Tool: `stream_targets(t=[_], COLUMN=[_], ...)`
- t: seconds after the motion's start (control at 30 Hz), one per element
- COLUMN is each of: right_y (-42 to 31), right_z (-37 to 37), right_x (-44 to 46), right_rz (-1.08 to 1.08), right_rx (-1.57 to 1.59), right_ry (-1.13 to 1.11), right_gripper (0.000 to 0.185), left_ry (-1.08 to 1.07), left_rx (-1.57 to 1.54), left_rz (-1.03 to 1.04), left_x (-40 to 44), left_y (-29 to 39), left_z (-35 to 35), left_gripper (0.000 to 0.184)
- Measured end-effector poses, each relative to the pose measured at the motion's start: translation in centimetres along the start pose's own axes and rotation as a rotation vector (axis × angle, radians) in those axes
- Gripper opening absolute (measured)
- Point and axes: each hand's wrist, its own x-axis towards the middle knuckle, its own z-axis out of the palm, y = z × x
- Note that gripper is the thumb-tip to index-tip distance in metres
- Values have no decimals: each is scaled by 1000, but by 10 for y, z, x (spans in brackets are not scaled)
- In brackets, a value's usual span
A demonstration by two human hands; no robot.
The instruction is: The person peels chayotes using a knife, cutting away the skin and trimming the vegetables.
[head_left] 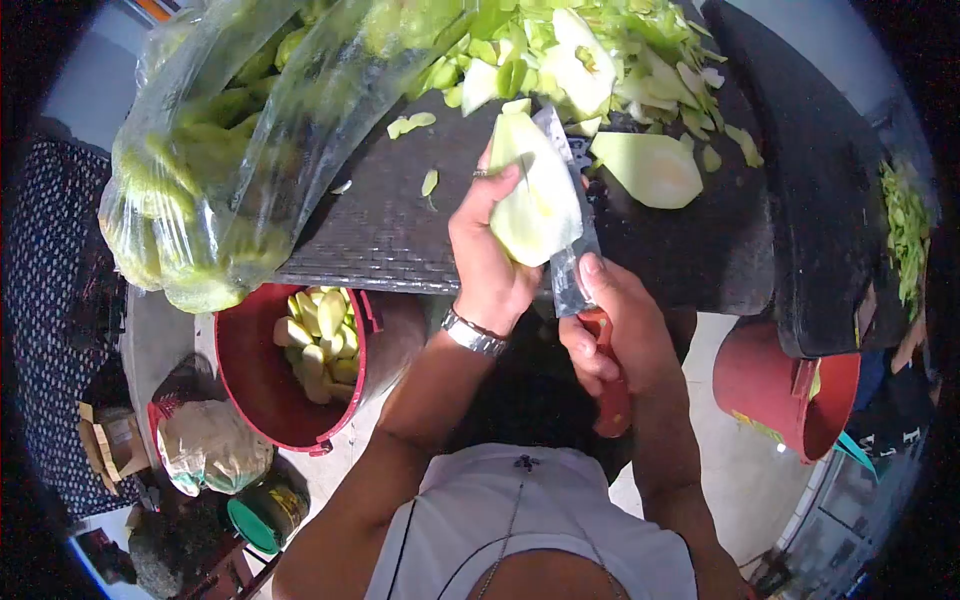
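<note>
A pale green, peeled half of a fruit or vegetable (535, 190) is held in my left hand (487, 235), its cut face toward me. My right hand (622, 320) grips the orange-red handle of a knife (575, 270). The wide metal blade points away from me and lies along the right side of the held piece. Just right of the blade, another cut half (648, 170) rests on the dark table (400, 220). Behind my hands is a heap of green peelings (650, 60), with a pale cut piece (580, 65) on it.
A clear plastic bag (220, 180) of green produce covers the table's left side. Below it, a red bucket (235, 350) holds several peeled pieces (325, 325). Another red bucket (765, 385) stands at right, near a black chair back (830, 180). A filled sack (212, 445) sits lower left.
</note>
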Motion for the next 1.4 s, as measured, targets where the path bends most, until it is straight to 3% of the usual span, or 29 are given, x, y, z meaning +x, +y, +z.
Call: stream_targets(t=[0.37, 0.47, 0.6, 0.67, 0.87, 1.07, 1.17, 1.27, 1.33, 1.4], right_y=[-3, -5, -8, -2, 13, 12, 7, -4, -18, -21], right_z=[10, -13, 2, 4, 19, 24, 35, 42, 47, 42], right_x=[-8, -2, 4, 13, 14, 15, 10, 3, -1, 4], right_rz=[49, 61, 39, 3, -45, 27, 24, -1, -18, -19], right_rx=[182, 468, 507, 469, 308, 626, 649, 577, 479, 521], right_ry=[52, -168, -61, -109, -84, -231, -179, -99, -23, -106], right_gripper=[38, 39, 43, 43, 44, 43, 43, 46, 46, 46], left_ry=[-22, -23, -17, 10, 26, -15, -46, -128, -125, -115], left_rx=[90, 149, 136, 148, 345, 402, 281, 496, 417, 463], left_rz=[124, 168, 153, 175, 371, 514, 491, 512, 465, 430], left_x=[-10, -12, -14, -10, -1, -2, -4, -8, -12, -13], left_y=[0, 2, 0, -3, -7, -10, -13, -15, -25, -26], left_z=[-1, 3, 12, 11, 3, 5, 10, 2, 0, -7], left_gripper=[62, 61, 60, 59, 57, 61, 62, 63, 63, 60])
